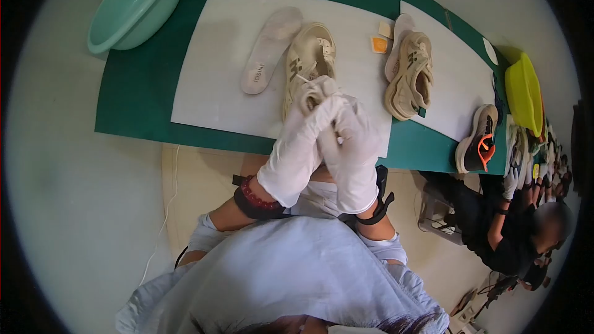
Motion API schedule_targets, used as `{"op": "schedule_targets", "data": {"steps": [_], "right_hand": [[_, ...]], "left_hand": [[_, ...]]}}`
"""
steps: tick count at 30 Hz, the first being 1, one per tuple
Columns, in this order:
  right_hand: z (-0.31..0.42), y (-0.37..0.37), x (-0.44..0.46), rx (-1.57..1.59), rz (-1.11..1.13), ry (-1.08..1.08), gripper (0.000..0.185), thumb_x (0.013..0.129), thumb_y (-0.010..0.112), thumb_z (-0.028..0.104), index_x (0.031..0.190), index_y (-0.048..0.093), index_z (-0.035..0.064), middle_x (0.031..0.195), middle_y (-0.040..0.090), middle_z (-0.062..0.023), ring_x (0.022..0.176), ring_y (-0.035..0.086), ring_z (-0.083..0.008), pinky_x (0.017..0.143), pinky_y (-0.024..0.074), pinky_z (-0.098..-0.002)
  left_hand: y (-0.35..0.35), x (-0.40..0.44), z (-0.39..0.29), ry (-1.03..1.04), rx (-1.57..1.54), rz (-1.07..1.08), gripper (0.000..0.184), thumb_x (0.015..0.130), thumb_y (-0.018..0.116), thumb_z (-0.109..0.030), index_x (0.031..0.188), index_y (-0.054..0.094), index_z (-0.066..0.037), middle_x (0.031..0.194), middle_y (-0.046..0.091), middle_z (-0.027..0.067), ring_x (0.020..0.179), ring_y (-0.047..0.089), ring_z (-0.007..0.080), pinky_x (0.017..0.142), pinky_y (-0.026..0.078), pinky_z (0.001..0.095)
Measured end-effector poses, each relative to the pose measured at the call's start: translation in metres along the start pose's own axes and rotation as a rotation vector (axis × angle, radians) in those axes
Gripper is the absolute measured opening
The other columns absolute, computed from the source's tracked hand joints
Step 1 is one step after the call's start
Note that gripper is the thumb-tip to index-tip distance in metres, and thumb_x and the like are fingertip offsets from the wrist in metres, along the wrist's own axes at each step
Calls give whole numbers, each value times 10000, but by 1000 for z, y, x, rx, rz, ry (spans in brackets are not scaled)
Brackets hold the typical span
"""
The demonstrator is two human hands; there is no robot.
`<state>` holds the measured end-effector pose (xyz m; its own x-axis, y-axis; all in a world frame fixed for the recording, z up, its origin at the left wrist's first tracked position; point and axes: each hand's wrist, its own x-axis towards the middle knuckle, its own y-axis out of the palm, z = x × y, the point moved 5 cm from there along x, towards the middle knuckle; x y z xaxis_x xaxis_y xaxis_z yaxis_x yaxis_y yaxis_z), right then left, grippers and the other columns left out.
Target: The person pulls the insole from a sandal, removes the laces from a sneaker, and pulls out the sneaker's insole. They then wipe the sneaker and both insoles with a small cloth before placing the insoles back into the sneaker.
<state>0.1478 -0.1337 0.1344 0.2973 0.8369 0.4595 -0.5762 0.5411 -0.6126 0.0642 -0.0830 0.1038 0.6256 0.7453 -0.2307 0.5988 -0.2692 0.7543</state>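
Both of my hands wear white gloves and meet in front of a beige shoe, over the table's near side. My left hand (301,148) and my right hand (352,142) have their fingers bent together around a small beige piece (315,94), whose kind I cannot make out. A thin white tip sticks out above the fingers. Just beyond them the beige shoe (311,49) stands on the white board (210,68), its lower part partly hidden by my gloves. A pale insole (270,49) lies to the left of that shoe.
Beige shoes (413,77), another insole (399,43) and an orange-marked square (378,44) lie to the right. Farther right are a dark shoe with orange trim (479,142) and a yellow basin (523,93). A green basin (133,9) sits back left. A person (507,229) sits at right.
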Motion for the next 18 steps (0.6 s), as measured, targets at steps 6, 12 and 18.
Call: {"op": "schedule_targets", "data": {"steps": [6, 12, 18], "right_hand": [[9, -10, 7, 156, 145, 72, 467, 900, 738, 212, 1318, 640, 29, 1193, 668, -178, 1120, 621, -332, 944, 510, -417], [-24, -41, 9, 305, 100, 241, 410, 920, 721, 137, 1299, 675, -13, 1251, 698, -128, 1118, 622, -219, 992, 485, -341], [-38, -21, 5, 297, 159, 258, 326, 942, 701, 128, 1240, 674, -1, 1155, 679, -157, 1082, 652, -287, 952, 500, -349]], "left_hand": [[-9, 6, -20, 45, -36, -8, 374, 1051, 597, -232, 1380, 550, -61, 1264, 668, 117, 1135, 651, 190, 1022, 528, 362], [-32, 23, -58, 307, 613, -164, 369, 1010, 601, -68, 1373, 537, -38, 1060, 640, 71, 874, 640, 127, 742, 547, 251], [-6, 32, -47, 564, 1027, -95, 621, 922, 656, -38, 1478, 386, 18, 1157, 578, 113, 968, 593, 180, 820, 499, 377]]}}
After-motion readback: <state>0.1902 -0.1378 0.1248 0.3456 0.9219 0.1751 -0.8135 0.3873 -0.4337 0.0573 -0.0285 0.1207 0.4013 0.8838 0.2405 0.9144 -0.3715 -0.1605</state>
